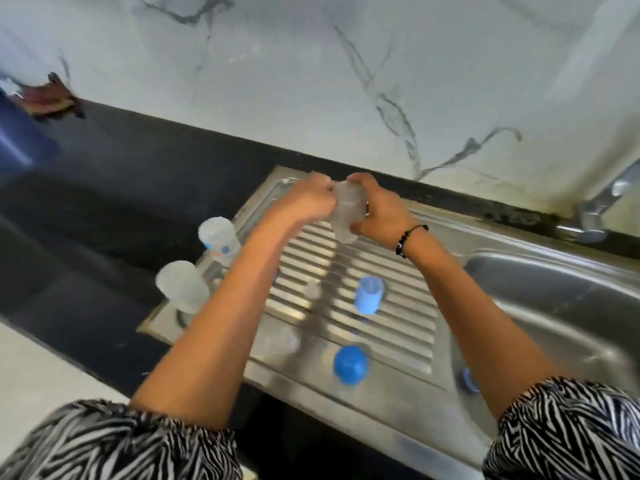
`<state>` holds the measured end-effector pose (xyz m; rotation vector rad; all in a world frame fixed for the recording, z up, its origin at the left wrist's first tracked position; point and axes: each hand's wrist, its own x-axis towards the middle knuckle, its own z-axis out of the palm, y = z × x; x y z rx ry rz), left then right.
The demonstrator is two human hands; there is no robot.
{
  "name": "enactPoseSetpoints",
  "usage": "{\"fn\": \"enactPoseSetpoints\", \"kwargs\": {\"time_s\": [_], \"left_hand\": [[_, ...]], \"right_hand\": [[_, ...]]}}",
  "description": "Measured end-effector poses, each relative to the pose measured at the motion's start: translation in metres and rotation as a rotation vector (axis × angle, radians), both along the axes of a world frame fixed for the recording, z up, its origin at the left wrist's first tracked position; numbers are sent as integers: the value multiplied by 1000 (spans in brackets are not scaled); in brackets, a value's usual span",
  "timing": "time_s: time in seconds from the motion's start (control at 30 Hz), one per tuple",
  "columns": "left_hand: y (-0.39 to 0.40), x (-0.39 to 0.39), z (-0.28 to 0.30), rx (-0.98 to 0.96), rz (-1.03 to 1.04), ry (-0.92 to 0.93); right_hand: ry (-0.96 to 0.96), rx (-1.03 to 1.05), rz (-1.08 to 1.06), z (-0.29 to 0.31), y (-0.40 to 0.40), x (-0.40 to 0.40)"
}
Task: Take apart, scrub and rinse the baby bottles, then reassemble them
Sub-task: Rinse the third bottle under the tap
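Both hands, left hand [304, 199] and right hand [375, 209], grip a clear bottle [346, 213] above the drainboard [398, 306]; wet plastic could slip and drop.

My single head-worn camera looked forward and steeply down from above the counter, close over the ribbed draining board [349, 292], with the sink basin [554, 306] at right and the marble wall [311, 81] ahead; the frame sat tilted.

Two bottles [194, 265] stand left on the drainboard [398, 306], sink [554, 306] right
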<state>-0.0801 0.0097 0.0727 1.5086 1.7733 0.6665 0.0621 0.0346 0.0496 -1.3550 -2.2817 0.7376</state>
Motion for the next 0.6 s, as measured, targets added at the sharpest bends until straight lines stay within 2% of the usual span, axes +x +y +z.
{"fn": "enactPoseSetpoints", "kwargs": {"time_s": [0.07, 0.17, 0.37, 0.6], "left_hand": [[8, -50, 14, -78, -138, 204], [20, -104, 21, -138, -241, 345], [45, -173, -10, -220, -242, 124], [56, -204, -46, -252, -219, 61]], "right_hand": [[-33, -26, 8, -1, 8, -46], [-23, -89, -2, -6, 16, -103], [-60, -180, -51, -33, 33, -166], [-47, -175, -67, -62, 32, -188]]}}
